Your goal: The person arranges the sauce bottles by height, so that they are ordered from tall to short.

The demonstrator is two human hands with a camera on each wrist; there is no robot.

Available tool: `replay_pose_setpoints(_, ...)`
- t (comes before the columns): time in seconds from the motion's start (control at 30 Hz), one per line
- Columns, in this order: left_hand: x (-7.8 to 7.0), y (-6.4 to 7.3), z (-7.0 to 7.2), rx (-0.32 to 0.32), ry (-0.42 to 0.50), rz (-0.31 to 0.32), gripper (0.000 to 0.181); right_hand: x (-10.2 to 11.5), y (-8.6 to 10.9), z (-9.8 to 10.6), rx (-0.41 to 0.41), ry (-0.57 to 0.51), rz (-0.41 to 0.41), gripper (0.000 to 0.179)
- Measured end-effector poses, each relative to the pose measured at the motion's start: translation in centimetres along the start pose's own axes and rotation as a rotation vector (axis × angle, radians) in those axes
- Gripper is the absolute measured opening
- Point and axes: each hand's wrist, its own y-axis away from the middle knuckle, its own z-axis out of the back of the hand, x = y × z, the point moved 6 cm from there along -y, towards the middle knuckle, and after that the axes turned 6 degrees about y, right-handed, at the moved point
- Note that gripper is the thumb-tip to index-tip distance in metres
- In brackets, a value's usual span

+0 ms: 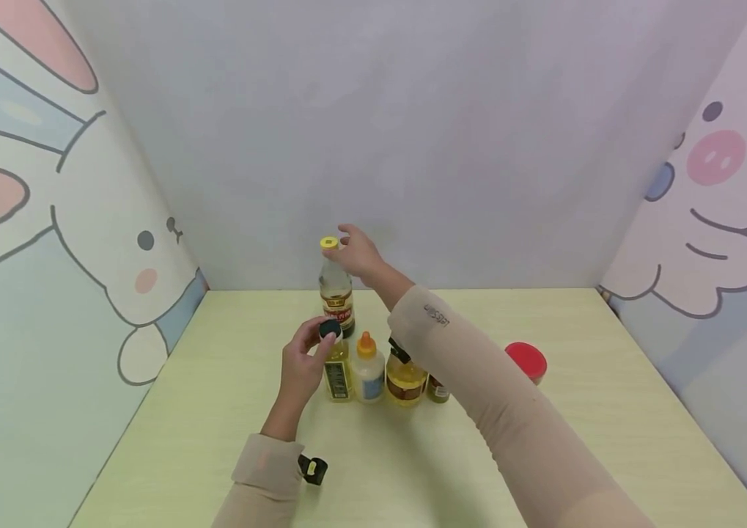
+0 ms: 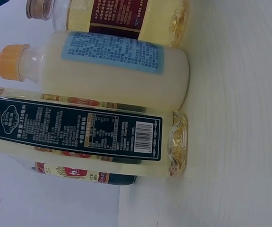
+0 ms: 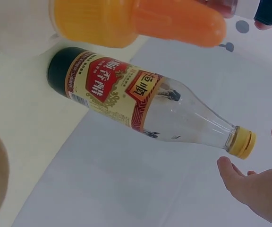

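Centrally, left grip [image 1: 302, 363] pinching dark-capped bottle [image 1: 339, 378]; right grip [image 1: 361, 258], parted, near yellow-capped bottle [image 1: 336, 286]; white squeeze bottle [image 1: 369, 370] upright on table [image 1: 248, 352].

4 bottles [image 1: 336, 301] [image 1: 338, 374] [image 1: 369, 375] [image 1: 406, 385], 1 half-hidden container [image 1: 438, 391], 1 red-lidded tub [image 1: 526, 359]

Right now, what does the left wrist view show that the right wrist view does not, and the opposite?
Only left wrist: the black label with its barcode, and the blue label.
Only right wrist: the right hand, open beside the yellow cap.
Both: the vinegar bottle with its red label, and the squeeze bottle with its orange cap.
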Motion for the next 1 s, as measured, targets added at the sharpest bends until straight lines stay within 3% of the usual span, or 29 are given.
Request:
replay_pose_setpoints(0.33, -0.2, 0.1, 0.1, 0.005, 0.032, 0.005, 0.026, 0.3, 1.2, 1.6, -0.009, 0.021, 0.020, 0.066)
replay_pose_setpoints(0.63, 0.7, 0.0, 0.2, -0.009, 0.026, -0.002, 0.026, 0.3, 2.3, 3.3, -0.012, 0.022, 0.026, 0.066)
replay_pose_setpoints(0.83, 0.0, 0.0, 0.0, -0.009, 0.015, 0.008, 0.026, 0.0, 2.9, 3.9, 0.007, 0.002, 0.031, 0.066)
replay_pose_setpoints(0.93, 0.2, 0.0, -0.1, -0.008, 0.015, 0.002, 0.026, -0.2, 3.2, 4.3, 0.011, 0.001, 0.038, 0.066)
replay_pose_setpoints(1.0, 1.0, 0.0, -0.2, -0.011, 0.018, 0.002, 0.026, -0.3, 3.4, 4.5, 0.009, 0.011, 0.042, 0.066)
